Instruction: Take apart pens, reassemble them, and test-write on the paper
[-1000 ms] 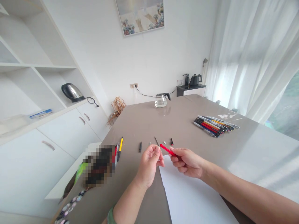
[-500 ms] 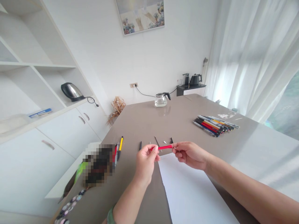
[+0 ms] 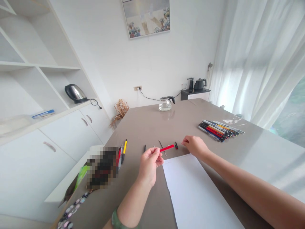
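My left hand [image 3: 150, 162] pinches one end of a red pen barrel [image 3: 167, 148], which points right above the table. My right hand [image 3: 194, 144] is apart from it, low over the table, thumb and fingers pressed together; a tiny pale bit shows at the fingertips, too small to name. Between the hands lie a thin pen refill [image 3: 162, 145] and a small black pen part with a red end [image 3: 176, 145]. A dark pen piece [image 3: 145, 148] lies just beyond my left hand. A white paper sheet [image 3: 197, 187] spreads below both hands.
Many pens [image 3: 218, 129] lie in a pile at the right. A yellow-and-black pen [image 3: 124, 151] lies at the left beside a blurred dark object [image 3: 102, 168] with a bead strand [image 3: 73, 208]. A glass pot [image 3: 165, 104] stands at the far side of the table [image 3: 147, 124].
My right hand has let go of the red barrel and moved right, down to the table. My left hand still holds the barrel, its free end now tilted up slightly.
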`<state>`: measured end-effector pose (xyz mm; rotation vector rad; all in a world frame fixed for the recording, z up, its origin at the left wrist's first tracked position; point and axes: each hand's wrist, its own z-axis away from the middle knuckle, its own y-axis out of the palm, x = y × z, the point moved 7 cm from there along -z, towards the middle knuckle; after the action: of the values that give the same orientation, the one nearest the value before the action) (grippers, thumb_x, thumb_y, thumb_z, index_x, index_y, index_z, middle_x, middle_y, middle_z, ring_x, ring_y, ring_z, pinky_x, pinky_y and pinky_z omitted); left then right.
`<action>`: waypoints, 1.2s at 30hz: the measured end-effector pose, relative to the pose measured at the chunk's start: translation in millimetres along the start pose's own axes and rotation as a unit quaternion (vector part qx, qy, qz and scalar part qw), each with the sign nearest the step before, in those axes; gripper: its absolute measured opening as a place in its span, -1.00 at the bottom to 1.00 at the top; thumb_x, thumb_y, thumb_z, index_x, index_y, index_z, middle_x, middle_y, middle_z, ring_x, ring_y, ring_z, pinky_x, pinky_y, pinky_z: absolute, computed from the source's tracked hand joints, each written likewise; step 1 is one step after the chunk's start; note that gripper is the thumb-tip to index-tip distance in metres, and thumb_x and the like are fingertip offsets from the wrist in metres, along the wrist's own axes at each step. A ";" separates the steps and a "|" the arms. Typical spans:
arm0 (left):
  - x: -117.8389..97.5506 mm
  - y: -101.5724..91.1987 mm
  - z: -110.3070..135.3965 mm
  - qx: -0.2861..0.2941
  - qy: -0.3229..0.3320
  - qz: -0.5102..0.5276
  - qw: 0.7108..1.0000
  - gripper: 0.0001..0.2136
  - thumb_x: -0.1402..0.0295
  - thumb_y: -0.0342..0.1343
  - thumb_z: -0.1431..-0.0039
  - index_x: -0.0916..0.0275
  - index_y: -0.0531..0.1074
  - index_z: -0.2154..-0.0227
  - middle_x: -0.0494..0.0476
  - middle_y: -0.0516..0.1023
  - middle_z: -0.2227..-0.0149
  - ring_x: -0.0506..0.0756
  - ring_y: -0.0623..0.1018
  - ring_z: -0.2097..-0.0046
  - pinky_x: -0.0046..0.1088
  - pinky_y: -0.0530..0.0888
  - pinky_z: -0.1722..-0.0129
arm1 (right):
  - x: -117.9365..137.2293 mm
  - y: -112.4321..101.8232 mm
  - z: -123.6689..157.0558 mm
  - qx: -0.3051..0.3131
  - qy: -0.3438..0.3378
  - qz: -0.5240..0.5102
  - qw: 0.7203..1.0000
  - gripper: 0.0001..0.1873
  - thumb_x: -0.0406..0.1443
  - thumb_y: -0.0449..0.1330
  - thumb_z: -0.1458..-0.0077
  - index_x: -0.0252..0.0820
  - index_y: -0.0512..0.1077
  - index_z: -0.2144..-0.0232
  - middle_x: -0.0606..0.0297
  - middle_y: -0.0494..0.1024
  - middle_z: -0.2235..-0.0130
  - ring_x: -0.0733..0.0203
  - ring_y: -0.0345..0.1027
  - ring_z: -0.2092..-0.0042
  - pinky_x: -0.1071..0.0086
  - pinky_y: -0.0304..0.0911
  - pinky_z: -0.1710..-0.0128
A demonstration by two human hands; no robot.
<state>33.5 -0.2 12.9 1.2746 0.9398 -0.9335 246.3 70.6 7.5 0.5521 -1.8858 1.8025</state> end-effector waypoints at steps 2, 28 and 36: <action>0.3 0.3 0.4 -0.001 -0.004 0.004 1.000 -0.77 0.23 0.15 0.14 0.28 0.36 0.45 0.00 0.38 0.53 -0.08 0.38 0.51 -0.55 0.34 0.49 | 1.0 3.9 -1.5 -0.011 0.001 0.039 0.999 -0.82 -0.20 0.10 0.10 -0.17 0.42 0.52 0.20 0.47 0.39 0.13 0.28 0.28 0.42 0.05 0.43; 1.7 9.5 4.2 0.028 0.024 -0.088 0.995 -0.69 0.18 0.08 0.05 0.32 0.36 0.30 0.06 0.39 0.49 -0.06 0.38 0.53 -0.50 0.36 0.47 | 83.8 -25.1 68.9 0.108 -0.318 -0.053 0.940 -0.77 -0.25 0.01 -0.01 -0.11 0.45 0.36 0.29 0.43 0.43 0.34 0.24 0.45 0.51 0.10 0.46; 0.2 57.7 43.2 0.336 0.119 -0.417 0.836 -0.36 0.07 0.08 0.11 0.11 0.08 -0.07 0.22 0.19 -0.08 0.23 0.12 -0.11 -0.18 0.09 -0.04 | -7.5 -51.1 20.6 -0.120 -0.091 0.056 0.987 -0.70 -0.16 -0.01 0.02 -0.12 0.47 0.40 0.25 0.49 0.43 0.21 0.30 0.41 0.44 0.10 0.45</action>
<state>89.7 -39.4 35.0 1.6012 1.4921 -1.9497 281.0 46.9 43.9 0.5484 -2.2598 1.6040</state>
